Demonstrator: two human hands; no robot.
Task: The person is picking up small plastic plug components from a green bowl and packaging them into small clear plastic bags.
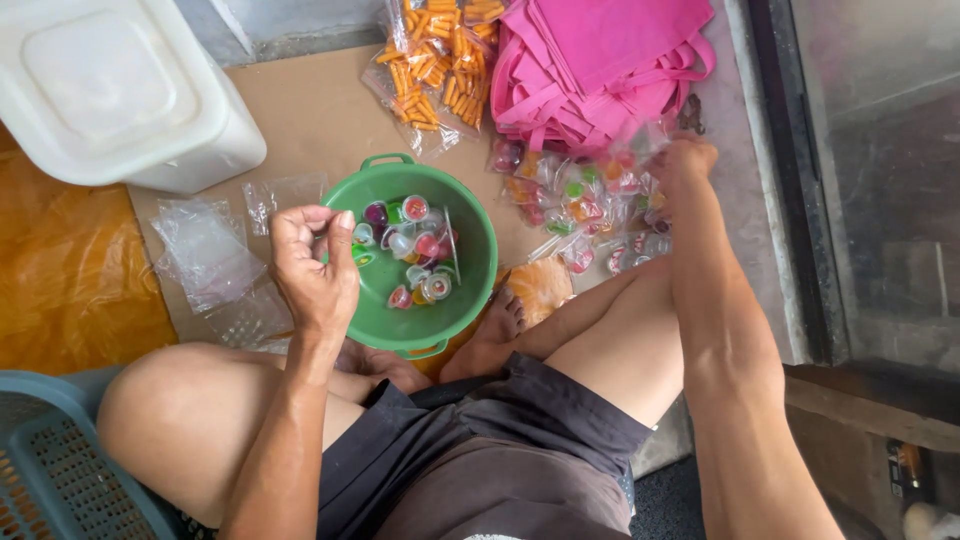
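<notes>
While the left hand pinches something too small to tell beside the green basin, the right hand grips a clear bag of jelly cups on the floor: light, slippery film, probably best gathered at its neck.

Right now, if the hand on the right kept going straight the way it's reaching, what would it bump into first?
Probably the pink cloth bags. The right hand points up over the clear packs of jelly cups, and that pile lies just beyond, though depth is hard to judge.
</notes>
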